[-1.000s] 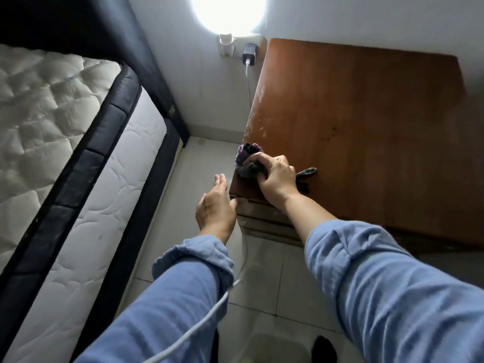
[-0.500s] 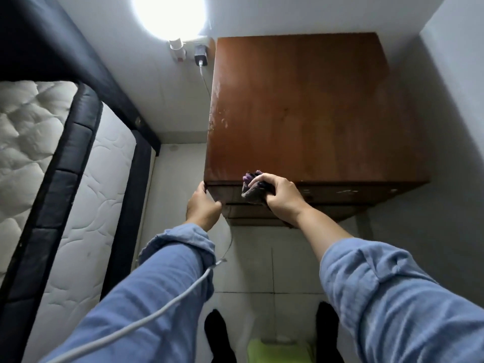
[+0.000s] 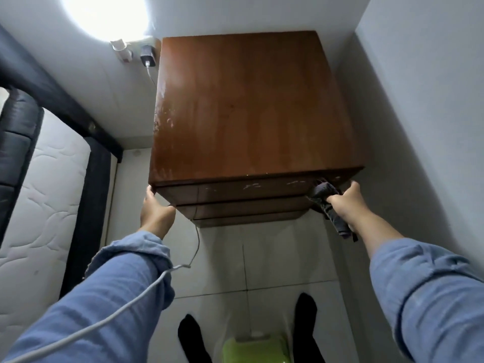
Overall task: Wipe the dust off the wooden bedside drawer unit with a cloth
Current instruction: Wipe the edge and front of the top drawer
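Note:
The wooden drawer unit [image 3: 248,108] stands against the back wall, its brown top pale with scuffs along the left edge. My right hand [image 3: 345,203] grips a dark grey cloth [image 3: 323,193] and holds it against the right end of the unit's front, just under the top edge; a tail of cloth hangs down beside my wrist. My left hand [image 3: 154,210] rests on the unit's front left corner, fingers up along the edge and thumb under it. The drawer fronts are mostly in shadow.
A mattress [image 3: 44,205] in a dark frame runs along the left. A charger [image 3: 148,58] plugs into the wall by the unit, and a white cable [image 3: 195,242] hangs past my left sleeve. A grey wall [image 3: 419,127] closes the right side. The tiled floor [image 3: 262,271] holds my feet and something green [image 3: 251,348].
My right hand has slid the cloth from the front left part of the unit along its front edge to the right end. My left hand has stayed at the left corner.

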The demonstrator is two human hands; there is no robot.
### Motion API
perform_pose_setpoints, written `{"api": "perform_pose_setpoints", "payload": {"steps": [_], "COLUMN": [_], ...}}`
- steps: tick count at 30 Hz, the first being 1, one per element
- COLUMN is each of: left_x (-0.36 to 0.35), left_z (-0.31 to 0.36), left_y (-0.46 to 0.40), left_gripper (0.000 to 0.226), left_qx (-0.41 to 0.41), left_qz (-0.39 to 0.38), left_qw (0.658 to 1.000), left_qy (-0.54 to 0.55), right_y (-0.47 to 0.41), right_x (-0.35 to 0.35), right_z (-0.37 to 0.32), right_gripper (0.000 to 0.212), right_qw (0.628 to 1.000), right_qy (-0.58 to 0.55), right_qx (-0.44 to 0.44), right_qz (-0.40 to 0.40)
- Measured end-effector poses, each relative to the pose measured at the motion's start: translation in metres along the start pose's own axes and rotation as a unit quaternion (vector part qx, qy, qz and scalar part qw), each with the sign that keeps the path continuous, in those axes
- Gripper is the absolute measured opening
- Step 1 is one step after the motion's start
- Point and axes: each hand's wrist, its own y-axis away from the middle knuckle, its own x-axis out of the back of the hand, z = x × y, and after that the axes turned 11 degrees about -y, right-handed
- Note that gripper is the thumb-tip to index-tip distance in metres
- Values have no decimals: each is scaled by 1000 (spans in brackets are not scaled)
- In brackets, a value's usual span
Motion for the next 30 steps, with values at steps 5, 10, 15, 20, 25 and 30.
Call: {"api": "perform_pose_setpoints", "payload": {"steps": [5, 10, 15, 20, 25, 30], "left_x": [-13, -18, -10, -7, -2, -5], "left_z": [5, 4, 7, 0, -18, -9], "left_y": [0, -1, 7, 34, 57, 75], "left_gripper": [79, 82, 83, 80, 90, 94], "left_qx": [10, 5, 12, 1, 5, -59], "left_qz": [38, 40, 17, 0, -21, 31], "left_qw": [999, 999, 999, 998, 994, 932], "left_qy": [-2, -18, -44, -57, -110, -357], "right_y": [-32, -50, -48, -34, -55, 5], "right_x": [19, 23, 28, 37, 39, 21], "right_z": [-1, 7, 9, 26, 75, 60], "right_gripper": [86, 87, 96, 106, 124, 59], "right_qw": [1000, 999, 999, 998, 996, 971], "right_qy": [-25, -32, -20, -8, -24, -226], "right_qx": [-10, -6, -22, -58, -76, -61], "right_qz": [3, -10, -46, -25, -28, -50]}}
